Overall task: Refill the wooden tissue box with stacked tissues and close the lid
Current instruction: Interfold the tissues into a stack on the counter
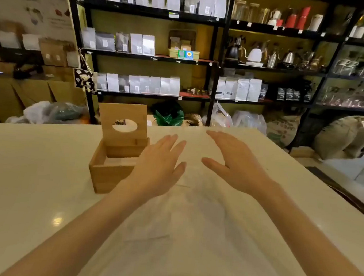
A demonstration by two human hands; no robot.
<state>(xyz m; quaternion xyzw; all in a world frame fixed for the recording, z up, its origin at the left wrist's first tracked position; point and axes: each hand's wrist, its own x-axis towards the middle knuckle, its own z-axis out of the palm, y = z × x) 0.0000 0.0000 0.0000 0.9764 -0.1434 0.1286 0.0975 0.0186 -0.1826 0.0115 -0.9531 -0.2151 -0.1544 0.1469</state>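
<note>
A wooden tissue box (109, 173) stands on the white table (19, 178), left of centre. Its hinged lid (124, 119) with an oval slot is raised upright at the back. The inside looks mostly bare wood, partly hidden by my left hand (158, 168), which hovers flat and empty just right of the box. My right hand (236, 162) hovers palm down, fingers apart, further right. White tissues (181, 214) lie spread flat on the table under and in front of both hands, hard to tell from the tabletop.
Behind the table stand black shelves (153, 57) with white bags, kettles and jars. Plastic bags (167, 114) and burlap sacks (342, 136) sit on the floor beyond the far edge. The table's right edge (326, 183) runs diagonally.
</note>
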